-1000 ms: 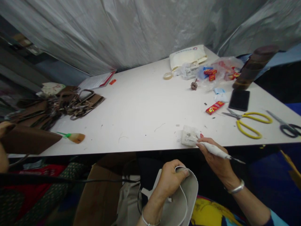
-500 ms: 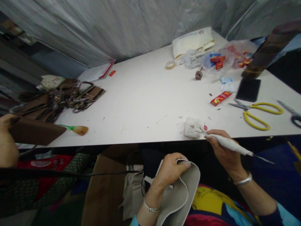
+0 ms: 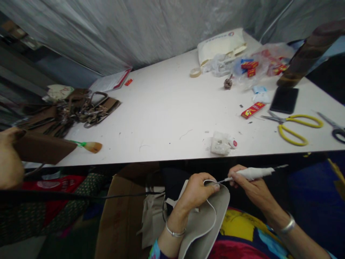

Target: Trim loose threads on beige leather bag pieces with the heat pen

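Observation:
Below the table edge, my left hand [image 3: 196,191] pinches the upper edge of a light grey-beige bag piece [image 3: 221,203], thumb on top. The piece is curved open, and its lower end runs out of the frame. My right hand [image 3: 254,189] grips a thin-tipped tool with a white wrapped handle [image 3: 254,174]. Its slender metal tip meets the rim of the piece beside my left thumb; a second metal end sticks out behind. A small whitish pad in clear wrapping [image 3: 221,144] lies on the table edge just above.
Yellow-handled scissors [image 3: 293,130], a phone [image 3: 285,100], a red box [image 3: 252,110] and a dark bottle [image 3: 304,57] stand or lie right. Brown bags [image 3: 102,108] pile left, where another person's hand [image 3: 9,158] holds a brown piece [image 3: 44,146]. A cardboard box [image 3: 114,216] stands below.
My right hand has brought the tool from the whitish pad down and left to the rim of the bag piece. My left hand has stayed nearly still.

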`<action>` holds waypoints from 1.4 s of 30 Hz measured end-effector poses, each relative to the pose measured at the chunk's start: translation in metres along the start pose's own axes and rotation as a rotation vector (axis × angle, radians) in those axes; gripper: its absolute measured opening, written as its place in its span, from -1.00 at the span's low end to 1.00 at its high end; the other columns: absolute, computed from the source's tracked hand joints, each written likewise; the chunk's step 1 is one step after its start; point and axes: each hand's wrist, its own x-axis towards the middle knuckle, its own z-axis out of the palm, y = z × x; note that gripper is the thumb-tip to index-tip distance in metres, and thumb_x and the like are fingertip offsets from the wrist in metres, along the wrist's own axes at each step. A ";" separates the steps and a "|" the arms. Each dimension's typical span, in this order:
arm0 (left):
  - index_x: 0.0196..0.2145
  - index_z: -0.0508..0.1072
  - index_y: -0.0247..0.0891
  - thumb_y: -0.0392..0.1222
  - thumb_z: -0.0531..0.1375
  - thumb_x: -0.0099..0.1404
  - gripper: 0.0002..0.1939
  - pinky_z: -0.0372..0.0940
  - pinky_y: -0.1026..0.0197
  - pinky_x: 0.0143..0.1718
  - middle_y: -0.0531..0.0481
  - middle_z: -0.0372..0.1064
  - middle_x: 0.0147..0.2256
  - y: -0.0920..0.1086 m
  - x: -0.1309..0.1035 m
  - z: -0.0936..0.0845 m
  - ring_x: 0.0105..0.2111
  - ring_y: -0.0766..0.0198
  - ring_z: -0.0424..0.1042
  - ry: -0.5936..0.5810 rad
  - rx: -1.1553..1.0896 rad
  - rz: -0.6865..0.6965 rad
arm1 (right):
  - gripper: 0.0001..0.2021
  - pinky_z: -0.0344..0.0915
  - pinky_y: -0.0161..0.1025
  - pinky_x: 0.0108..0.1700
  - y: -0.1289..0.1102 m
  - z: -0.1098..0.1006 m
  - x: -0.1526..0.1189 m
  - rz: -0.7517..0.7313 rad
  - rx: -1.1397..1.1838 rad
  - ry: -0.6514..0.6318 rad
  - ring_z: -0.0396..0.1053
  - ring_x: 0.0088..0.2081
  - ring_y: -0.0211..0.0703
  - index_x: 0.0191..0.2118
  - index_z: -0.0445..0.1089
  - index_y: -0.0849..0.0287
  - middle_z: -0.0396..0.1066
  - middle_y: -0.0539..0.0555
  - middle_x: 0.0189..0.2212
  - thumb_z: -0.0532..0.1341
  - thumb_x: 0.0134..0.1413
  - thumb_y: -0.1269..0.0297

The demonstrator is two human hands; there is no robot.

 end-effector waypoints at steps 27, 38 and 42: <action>-0.47 0.59 -0.30 -0.27 0.36 -0.04 -0.89 0.14 0.25 -0.39 0.06 0.41 -0.52 0.007 0.001 0.008 -0.47 0.29 0.28 -0.037 -0.128 -0.098 | -0.56 0.22 -0.26 -0.43 -0.026 0.016 0.021 -0.070 -0.203 -0.129 0.27 -0.50 -0.18 -0.43 0.36 0.13 0.31 -0.03 -0.56 0.18 0.41 -0.06; -0.36 0.60 -0.31 -0.25 0.27 0.13 -0.87 0.24 0.22 -0.29 -0.04 0.50 -0.41 -0.006 -0.001 -0.007 -0.37 0.19 0.40 0.189 -0.076 -0.024 | -0.76 0.37 -0.16 -0.18 -0.025 -0.005 0.038 -0.311 -0.259 0.405 0.43 -0.30 -0.05 -0.15 0.48 0.04 0.46 0.02 -0.34 0.25 0.41 -0.01; -0.34 0.61 -0.32 -0.21 0.25 0.17 -0.84 0.28 0.19 -0.22 -0.08 0.53 -0.37 -0.012 -0.006 -0.017 -0.31 0.13 0.45 0.233 -0.052 0.011 | -0.79 0.40 -0.15 -0.14 -0.030 -0.003 0.045 -0.419 -0.339 0.404 0.45 -0.27 -0.04 -0.18 0.50 0.05 0.49 0.04 -0.29 0.28 0.39 0.03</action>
